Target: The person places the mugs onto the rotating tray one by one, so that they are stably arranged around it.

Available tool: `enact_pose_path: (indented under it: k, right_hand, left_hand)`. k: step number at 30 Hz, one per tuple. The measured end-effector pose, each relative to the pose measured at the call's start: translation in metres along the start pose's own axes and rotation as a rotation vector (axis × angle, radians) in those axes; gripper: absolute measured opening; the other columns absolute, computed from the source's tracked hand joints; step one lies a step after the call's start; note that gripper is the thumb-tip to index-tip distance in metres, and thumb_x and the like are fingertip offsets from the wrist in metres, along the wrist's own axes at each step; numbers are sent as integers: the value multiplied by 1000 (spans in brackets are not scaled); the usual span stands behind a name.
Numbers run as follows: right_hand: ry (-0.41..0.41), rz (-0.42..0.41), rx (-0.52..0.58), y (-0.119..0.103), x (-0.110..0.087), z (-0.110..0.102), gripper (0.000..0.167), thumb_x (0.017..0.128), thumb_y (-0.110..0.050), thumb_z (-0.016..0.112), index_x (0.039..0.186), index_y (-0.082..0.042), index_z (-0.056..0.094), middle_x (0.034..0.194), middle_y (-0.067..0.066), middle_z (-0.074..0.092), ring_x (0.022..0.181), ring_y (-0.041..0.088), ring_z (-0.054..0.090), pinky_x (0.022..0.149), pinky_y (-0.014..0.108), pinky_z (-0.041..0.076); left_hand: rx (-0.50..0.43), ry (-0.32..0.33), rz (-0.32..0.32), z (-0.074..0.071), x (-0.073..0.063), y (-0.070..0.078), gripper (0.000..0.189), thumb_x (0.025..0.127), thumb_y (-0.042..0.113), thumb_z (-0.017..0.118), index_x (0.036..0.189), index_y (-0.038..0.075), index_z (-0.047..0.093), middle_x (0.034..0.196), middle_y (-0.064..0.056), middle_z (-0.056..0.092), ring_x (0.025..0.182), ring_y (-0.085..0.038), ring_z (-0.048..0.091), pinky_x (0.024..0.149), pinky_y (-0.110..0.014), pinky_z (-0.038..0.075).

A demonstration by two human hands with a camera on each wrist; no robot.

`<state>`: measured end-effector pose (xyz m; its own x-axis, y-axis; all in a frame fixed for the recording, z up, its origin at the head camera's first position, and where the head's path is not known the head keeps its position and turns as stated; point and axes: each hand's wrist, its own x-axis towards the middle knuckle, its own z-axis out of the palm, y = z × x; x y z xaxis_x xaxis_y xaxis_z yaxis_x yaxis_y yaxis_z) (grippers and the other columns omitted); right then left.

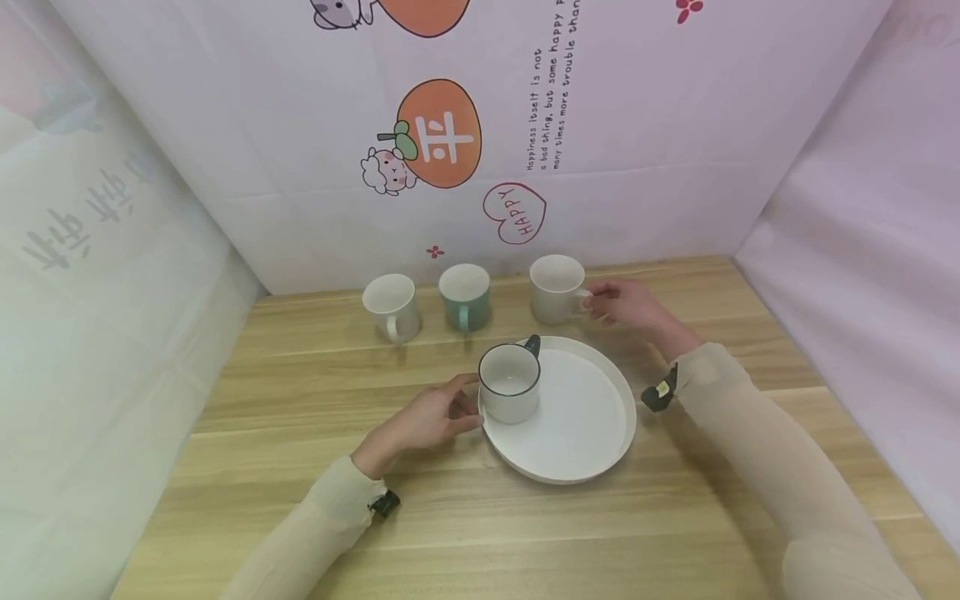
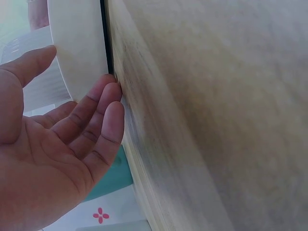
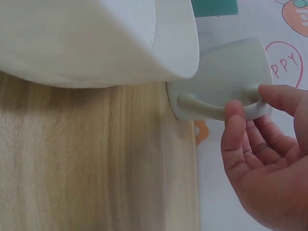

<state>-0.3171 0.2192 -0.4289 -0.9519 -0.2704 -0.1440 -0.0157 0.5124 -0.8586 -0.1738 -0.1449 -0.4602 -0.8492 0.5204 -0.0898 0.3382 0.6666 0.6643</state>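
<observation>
Tabletop: light wood surface with long straight grain in bands of tan and honey.
Sleeves: cream cloth, softly creased, each ending beside a small black wrist device.
Left hand: fingers apart and loosely curved, thumb separated from them, at the left edge of the round tray; whether it bears any weight cannot be told.
Round tray: white, smooth, shallow disc with a low upright wall, lying flat on the wood.
Dark-rimmed mug: white, squat cylinder with a thin dark line round its lip; upright on the tray's left part, its dark handle directed toward the back.
Right hand: thumb and forefinger pinching the looped handle of the off-white mug, the other fingers curled beneath.
Off-white mug: plain, smooth-walled, upright behind the tray, handle to the right.
Teal mug: white interior, blue-green outer wall, handle facing forward; between the two pale mugs of the back row.
White mug: left end of that row, slightly tapered, handle facing forward.
Backdrop: white sheet, faintly creased, printed with orange fruit, lettering and a red-outlined heart.
</observation>
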Motion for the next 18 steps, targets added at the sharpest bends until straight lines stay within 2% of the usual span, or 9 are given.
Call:
enact_pose_path:
  k: [5,10,12,15,18]
  right_hand:
    - [-3,19,21,-3,-1,0,42,99,-23,62,130,5,54,128,31,61,96,23,68,86,41,58]
    - [-21,40,69,-20,-13,-1,38,100,-16,60,129,8,54,125,29,63,100,29,68,91,45,57]
    - [-23,45,99,-23,-15,-1,39,99,-15,61,129,9,54,121,25,65,102,31,68,90,42,58]
    - [-17,46,129,-22,-14,-1,38,98,-14,63,127,9,54,115,20,68,94,23,69,84,34,60]
    - [-1,39,141,-24,-15,0,37,97,-13,64,125,11,56,109,17,69,89,19,70,82,33,61]
  left_hand:
    - [-2,0,-5,0,0,1,66,95,32,68,151,13,38,103,-1,72,95,-12,69,89,-33,56]
    - [-4,-3,-9,-1,-1,2,66,95,32,68,151,12,38,104,-1,72,96,-12,69,90,-34,56]
    - [-3,-2,-6,-1,-1,1,66,95,32,68,150,12,38,104,-1,72,95,-12,69,90,-34,56]
    - [-1,0,-3,0,-1,1,66,95,33,68,150,12,38,103,0,73,95,-12,69,89,-34,56]
    - [-2,-1,-3,-1,-1,2,66,95,32,68,150,12,38,103,-1,73,95,-12,69,89,-34,56]
